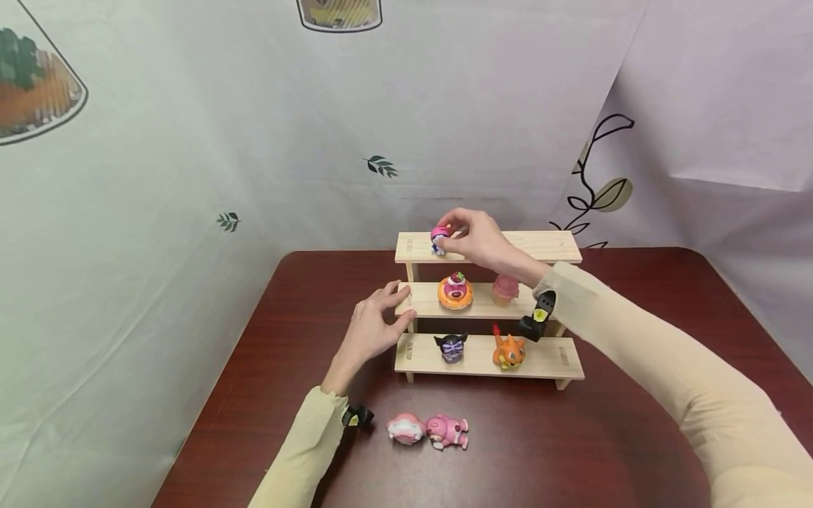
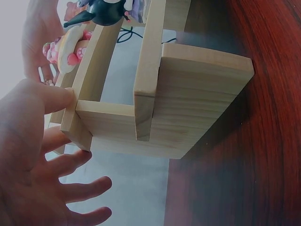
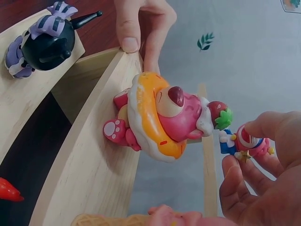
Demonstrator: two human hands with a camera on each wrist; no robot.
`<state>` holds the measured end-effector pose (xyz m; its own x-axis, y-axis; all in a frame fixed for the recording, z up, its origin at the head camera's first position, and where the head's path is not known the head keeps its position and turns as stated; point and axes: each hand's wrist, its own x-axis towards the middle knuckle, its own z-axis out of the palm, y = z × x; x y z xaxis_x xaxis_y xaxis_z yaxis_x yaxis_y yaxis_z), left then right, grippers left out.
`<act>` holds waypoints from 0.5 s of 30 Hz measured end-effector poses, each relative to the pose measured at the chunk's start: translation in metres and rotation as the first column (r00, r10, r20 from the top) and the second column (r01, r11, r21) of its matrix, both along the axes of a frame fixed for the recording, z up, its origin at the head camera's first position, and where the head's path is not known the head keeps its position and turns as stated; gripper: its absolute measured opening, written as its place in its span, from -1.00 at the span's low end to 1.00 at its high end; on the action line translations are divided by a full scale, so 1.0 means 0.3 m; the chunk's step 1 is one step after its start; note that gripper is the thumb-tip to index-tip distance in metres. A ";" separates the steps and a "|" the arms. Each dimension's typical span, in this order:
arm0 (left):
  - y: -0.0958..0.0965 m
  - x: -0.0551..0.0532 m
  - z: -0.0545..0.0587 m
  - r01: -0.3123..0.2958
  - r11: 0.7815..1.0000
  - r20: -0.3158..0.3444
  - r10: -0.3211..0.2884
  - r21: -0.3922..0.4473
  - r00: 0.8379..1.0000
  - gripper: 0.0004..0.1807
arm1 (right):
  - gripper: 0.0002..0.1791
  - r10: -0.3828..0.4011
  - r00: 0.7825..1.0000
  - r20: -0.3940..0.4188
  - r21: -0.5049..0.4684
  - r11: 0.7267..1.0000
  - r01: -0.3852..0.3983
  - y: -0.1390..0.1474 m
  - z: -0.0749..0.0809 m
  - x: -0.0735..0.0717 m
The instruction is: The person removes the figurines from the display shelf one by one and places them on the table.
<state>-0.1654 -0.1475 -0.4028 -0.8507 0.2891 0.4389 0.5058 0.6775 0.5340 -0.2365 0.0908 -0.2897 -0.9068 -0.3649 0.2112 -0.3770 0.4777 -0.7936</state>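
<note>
At the left part of the top tier of a three-tier wooden display stand [image 1: 540,247], my right hand [image 1: 479,238] pinches a small figurine [image 1: 439,241] with a pink top and a blue-and-white lower part. In the right wrist view, thumb and fingers hold that figurine [image 3: 251,140] beside the tier's board. My left hand [image 1: 370,328] grips the left end of the middle tier, thumb at the front edge and fingers behind, as the left wrist view shows. A pink bear figurine in an orange ring [image 1: 455,291] sits on that tier, near a pink ice-cream figurine [image 1: 505,288].
The bottom tier bears a black-and-purple figurine [image 1: 452,348] and an orange dragon-like figurine [image 1: 510,352]. Before the stand, a pink-and-white figurine [image 1: 406,429] and a pink bear figurine [image 1: 447,431] lie on the dark red table [image 1: 571,451]. A patterned pale curtain [image 1: 305,141] hangs behind.
</note>
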 end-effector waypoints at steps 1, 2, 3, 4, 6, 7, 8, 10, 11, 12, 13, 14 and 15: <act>0.000 0.000 0.000 0.001 1.000 -0.001 -0.001 0.002 1.000 -0.47 | -0.67 0.000 1.000 0.000 -0.001 1.000 0.000 0.001 0.002 0.002; 0.000 -0.001 -0.001 0.001 1.000 -0.001 -0.001 0.004 1.000 -0.47 | -0.67 0.000 1.000 -0.001 0.001 1.000 0.000 0.002 0.003 0.003; 0.000 -0.001 -0.002 0.001 1.000 -0.001 -0.001 0.006 1.000 -0.47 | -0.68 0.000 1.000 -0.002 0.002 1.000 0.000 0.003 0.005 0.005; 0.000 -0.002 -0.002 0.002 1.000 -0.001 -0.002 0.009 1.000 -0.47 | -0.68 0.000 1.000 -0.001 0.003 1.000 0.000 0.003 0.006 0.007; 0.000 -0.002 -0.003 0.001 1.000 0.000 -0.001 0.011 1.000 -0.48 | -0.68 0.002 1.000 -0.002 0.009 1.000 -0.002 0.004 0.009 0.011; 0.000 -0.002 -0.003 -0.001 1.000 0.001 0.000 0.010 1.000 -0.48 | -0.68 0.003 1.000 -0.002 0.010 1.000 -0.003 0.004 0.010 0.012; 0.000 -0.002 -0.003 -0.002 1.000 0.003 0.002 0.009 1.000 -0.47 | -0.68 0.005 1.000 -0.002 0.013 1.000 -0.005 0.005 0.011 0.014; 0.000 -0.001 -0.003 -0.004 1.000 0.006 0.004 0.008 1.000 -0.47 | -0.68 0.007 1.000 -0.002 0.014 1.000 -0.007 0.006 0.014 0.018; 0.000 0.000 -0.003 -0.005 1.000 0.008 0.005 0.007 1.000 -0.47 | -0.68 0.008 1.000 -0.002 0.013 1.000 -0.008 0.007 0.015 0.020; 0.001 0.000 -0.002 -0.007 1.000 0.010 0.006 0.007 1.000 -0.47 | -0.68 0.010 1.000 -0.002 0.013 1.000 -0.010 0.008 0.015 0.021; 0.001 0.000 -0.003 -0.007 1.000 0.012 0.007 0.008 1.000 -0.47 | -0.68 0.011 1.000 -0.001 0.012 1.000 -0.011 0.009 0.016 0.022; 0.001 0.001 -0.002 -0.008 1.000 0.013 0.008 0.009 1.000 -0.47 | -0.68 0.012 1.000 0.000 0.010 1.000 -0.012 0.011 0.016 0.023; 0.001 0.001 -0.003 -0.009 1.000 0.014 0.009 0.008 1.000 -0.48 | -0.68 0.013 1.000 0.000 0.010 1.000 -0.013 0.012 0.016 0.023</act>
